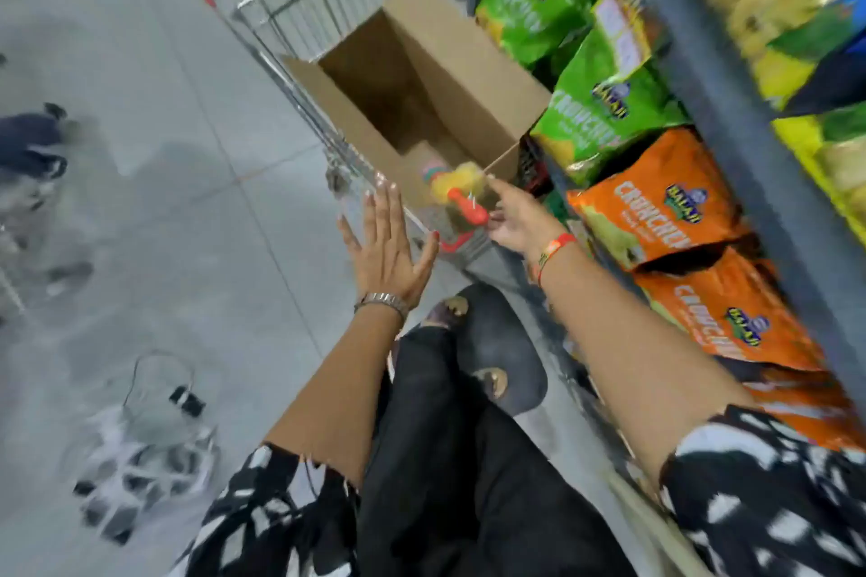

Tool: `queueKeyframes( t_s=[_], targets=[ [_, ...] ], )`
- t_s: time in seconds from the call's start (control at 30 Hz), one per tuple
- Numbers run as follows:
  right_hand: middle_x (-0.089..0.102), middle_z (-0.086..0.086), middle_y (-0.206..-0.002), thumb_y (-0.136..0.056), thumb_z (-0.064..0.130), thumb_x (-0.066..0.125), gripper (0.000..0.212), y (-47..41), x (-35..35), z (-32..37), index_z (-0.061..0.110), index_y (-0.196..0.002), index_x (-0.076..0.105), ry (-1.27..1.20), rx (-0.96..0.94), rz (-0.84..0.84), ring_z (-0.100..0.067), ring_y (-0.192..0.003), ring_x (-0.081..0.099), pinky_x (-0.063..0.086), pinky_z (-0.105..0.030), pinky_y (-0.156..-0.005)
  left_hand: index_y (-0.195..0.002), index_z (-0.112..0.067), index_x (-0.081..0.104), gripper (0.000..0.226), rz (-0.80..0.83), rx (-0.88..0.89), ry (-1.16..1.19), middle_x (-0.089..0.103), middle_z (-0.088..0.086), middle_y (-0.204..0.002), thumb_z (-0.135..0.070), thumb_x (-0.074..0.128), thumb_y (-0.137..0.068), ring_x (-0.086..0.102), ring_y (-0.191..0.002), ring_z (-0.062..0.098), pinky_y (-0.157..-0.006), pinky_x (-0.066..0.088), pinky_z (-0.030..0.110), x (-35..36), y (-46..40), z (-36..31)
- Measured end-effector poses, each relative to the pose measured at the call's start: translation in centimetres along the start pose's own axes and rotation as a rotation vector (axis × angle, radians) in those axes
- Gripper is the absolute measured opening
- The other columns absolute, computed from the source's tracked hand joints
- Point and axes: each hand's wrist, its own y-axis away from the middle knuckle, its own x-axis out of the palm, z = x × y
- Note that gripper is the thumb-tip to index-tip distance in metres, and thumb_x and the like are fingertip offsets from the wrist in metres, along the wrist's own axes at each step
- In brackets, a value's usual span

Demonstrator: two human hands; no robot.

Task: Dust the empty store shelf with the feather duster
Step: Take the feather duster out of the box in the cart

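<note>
- Nearest cam: patterned sleeves [773, 483], bare forearms reaching fwd over black trousers.
- R hand [518, 220] at duster [457, 192]; fingertips touch red plastic handle end, can't tell if closed on it – blurry.
- L hand [391, 244] wide, fingers spread, holds nothing, just left of duster.
- Duster lies in wire cart [300, 19] by cardboard box [421, 75]; long axis runs from handle near R hand to fluffy yellow head, pointing away-left. R hand nearer.
- Shelf [731, 117] to the right, full of glossy crisp bags; no empty shelf visible.
</note>
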Motion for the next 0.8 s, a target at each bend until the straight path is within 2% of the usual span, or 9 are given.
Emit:
queueKeyframes(
  t_s=[0.1, 0.17, 0.23, 0.3, 0.33, 0.4, 0.5, 0.67, 0.8],
  targets=[
    [0.049, -0.009, -0.077, -0.099, 0.031, 0.044, 0.033, -0.9, 0.6, 0.2, 0.008, -0.076, 0.048, -0.085, 0.131, 0.043, -0.018, -0.068, 0.056, 0.054, -0.02, -0.073, -0.148, -0.016, -0.003, 0.081, 0.01, -0.044, -0.015, 0.0, 0.003, -0.157, -0.064, 0.007, -0.083, -0.003, -0.143, 0.019, -0.107, -0.019, 0.049, 1.3, 0.5, 0.3],
    [0.058, -0.015, -0.103, -0.1, 0.026, 0.041, 0.024, -1.7, 1.0, 0.0, 0.008, -0.097, 0.057, -0.14, 0.183, 0.062, -0.029, -0.112, 0.056, 0.041, -0.034, -0.105, -0.148, -0.015, 0.0, 0.08, -0.006, -0.039, -0.021, 0.003, 0.004, -0.157, -0.063, 0.01, -0.085, 0.0, -0.143, 0.02, -0.108, -0.017, 0.05, 2.6, 0.7, 0.8],
    [0.054, -0.018, -0.125, -0.101, 0.022, 0.039, 0.025, -2.4, 1.5, -0.6, 0.008, -0.111, 0.057, -0.2, 0.221, 0.053, -0.031, -0.128, 0.047, 0.053, -0.026, -0.088, -0.149, -0.014, 0.003, 0.079, -0.009, -0.038, -0.014, 0.006, 0.005, -0.157, -0.061, 0.014, -0.086, 0.002, -0.143, 0.021, -0.108, -0.015, 0.051, 3.6, 0.6, 1.4],
    [0.054, -0.018, -0.097, -0.101, 0.016, 0.04, 0.022, -3.3, 1.9, -1.0, 0.006, -0.084, 0.051, -0.231, 0.24, 0.051, -0.033, -0.087, 0.062, 0.052, -0.022, -0.036, -0.149, -0.013, 0.005, 0.079, -0.013, -0.042, -0.009, 0.007, 0.006, -0.157, -0.06, 0.016, -0.087, 0.003, -0.143, 0.022, -0.109, -0.014, 0.052, 4.5, 0.4, 1.5],
    [0.049, -0.016, -0.084, -0.1, 0.012, 0.04, 0.025, -3.8, 2.0, -1.1, 0.005, -0.077, 0.046, -0.207, 0.255, 0.024, -0.029, -0.063, 0.06, 0.044, -0.02, -0.027, -0.149, -0.013, 0.005, 0.079, -0.007, -0.043, -0.01, 0.007, 0.006, -0.157, -0.06, 0.016, -0.087, 0.003, -0.143, 0.022, -0.109, -0.014, 0.052, 4.8, 0.4, 1.5],
    [0.043, -0.012, -0.074, -0.099, 0.005, 0.04, 0.026, -4.7, 2.0, -0.9, 0.004, -0.073, 0.042, -0.141, 0.247, -0.015, -0.021, -0.036, 0.051, 0.042, -0.017, -0.027, -0.149, -0.014, 0.005, 0.079, -0.011, -0.041, -0.016, 0.007, 0.006, -0.157, -0.061, 0.015, -0.086, 0.004, -0.143, 0.022, -0.109, -0.014, 0.052, 5.1, 0.5, 1.5],
    [0.042, -0.012, -0.07, -0.097, -0.003, 0.036, 0.024, -4.4, 2.1, -0.5, 0.004, -0.074, 0.041, 0.059, 0.209, -0.005, -0.017, -0.022, 0.047, 0.043, -0.015, -0.032, -0.149, -0.013, 0.007, 0.079, -0.007, -0.033, -0.024, 0.008, 0.007, -0.157, -0.06, 0.015, -0.087, 0.004, -0.143, 0.022, -0.109, -0.013, 0.052, 5.1, 0.5, 1.4],
    [0.044, -0.007, -0.045, -0.093, -0.002, 0.035, 0.028, -0.7, 2.9, 0.2, 0.006, -0.066, 0.04, 0.274, 0.159, 0.083, -0.013, -0.026, 0.041, 0.034, -0.021, -0.039, -0.149, -0.013, 0.007, 0.079, -0.049, -0.012, -0.018, 0.008, 0.007, -0.157, -0.06, 0.013, -0.086, 0.003, -0.143, 0.022, -0.109, -0.013, 0.051, 3.2, 0.6, 0.3],
    [0.046, -0.012, -0.059, -0.089, -0.009, 0.043, 0.022, 4.6, 3.6, 2.8, -0.001, -0.07, 0.047, 0.325, -0.027, 0.124, -0.018, -0.045, 0.041, 0.035, -0.025, -0.044, -0.148, -0.013, 0.007, 0.075, -0.132, 0.002, 0.016, 0.009, 0.007, -0.157, -0.057, 0.016, -0.089, 0.003, -0.143, 0.022, -0.11, -0.01, 0.051, 0.3, -0.3, -1.4]
  ],
)
